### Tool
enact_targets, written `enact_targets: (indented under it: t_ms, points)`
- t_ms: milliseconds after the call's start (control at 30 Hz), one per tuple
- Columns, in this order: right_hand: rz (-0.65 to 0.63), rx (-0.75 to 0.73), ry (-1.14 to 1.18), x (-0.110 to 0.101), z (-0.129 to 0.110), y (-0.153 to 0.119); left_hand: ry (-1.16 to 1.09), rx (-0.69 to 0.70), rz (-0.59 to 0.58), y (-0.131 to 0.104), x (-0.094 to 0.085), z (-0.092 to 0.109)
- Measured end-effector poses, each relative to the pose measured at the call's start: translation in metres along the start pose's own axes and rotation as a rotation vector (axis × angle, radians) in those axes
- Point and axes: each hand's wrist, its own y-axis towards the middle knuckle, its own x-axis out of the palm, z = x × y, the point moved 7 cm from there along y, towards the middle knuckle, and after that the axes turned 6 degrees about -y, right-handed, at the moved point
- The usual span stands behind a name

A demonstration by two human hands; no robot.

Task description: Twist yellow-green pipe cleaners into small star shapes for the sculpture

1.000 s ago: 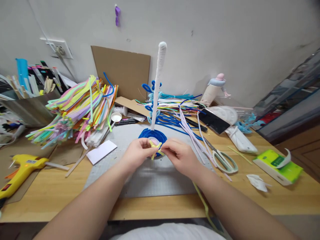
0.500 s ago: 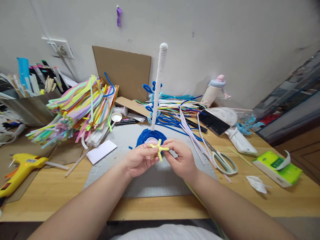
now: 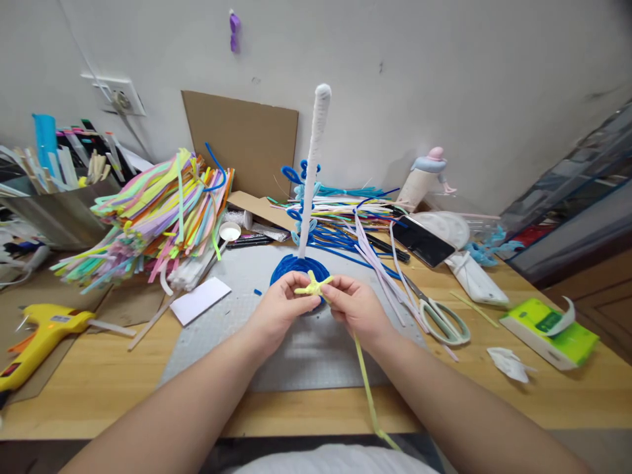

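I am pinching a small yellow pipe-cleaner star between my left hand and right hand, fingertips closed on it just above the grey mat. Its long tail is trailing toward me, probably loose, so I'm keeping each twist tight.

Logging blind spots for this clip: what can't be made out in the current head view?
- Small yellow pipe-cleaner star: its middle is covered by the fingers of the left hand and right hand.
- Trailing yellow pipe-cleaner tail: its end is lost near the bottom edge.
- Yellow glue gun: its handle is cut off by the left edge.
- Green tissue pack: print too small.
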Motion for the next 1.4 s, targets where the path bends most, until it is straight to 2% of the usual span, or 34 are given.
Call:
enact_targets:
  t_ms: [167,267,400,567,933,1033,1233,1400]
  points:
    - [-0.013,-0.078,-0.162,-0.001,-0.008,0.001,0.147,-0.013,-0.062,0.002,0.003,0.006]
    - [-0.047,-0.082,-0.208,0.001,-0.008,0.001,0.288,0.027,-0.013,0.003,-0.003,0.009]
    - [-0.059,-0.043,-0.246,-0.001,-0.007,0.002,0.334,0.105,0.072,0.003,-0.009,0.013]
    - [-0.065,-0.006,-0.250,-0.001,-0.007,0.001,0.500,0.238,0.063,0.000,-0.005,0.020]
    - [-0.132,0.037,-0.293,0.003,-0.019,-0.005,0.589,0.311,0.103,-0.006,-0.002,0.027]
    - [-0.142,0.002,-0.337,0.003,-0.022,-0.006,0.551,0.275,0.119,-0.004,-0.003,0.028]
    - [-0.096,-0.228,-0.602,0.001,-0.030,-0.010,0.300,0.125,0.168,0.004,-0.015,0.019]
    - [-0.066,-0.259,-0.601,0.003,-0.025,-0.012,0.155,0.039,0.208,0.006,-0.023,0.010]
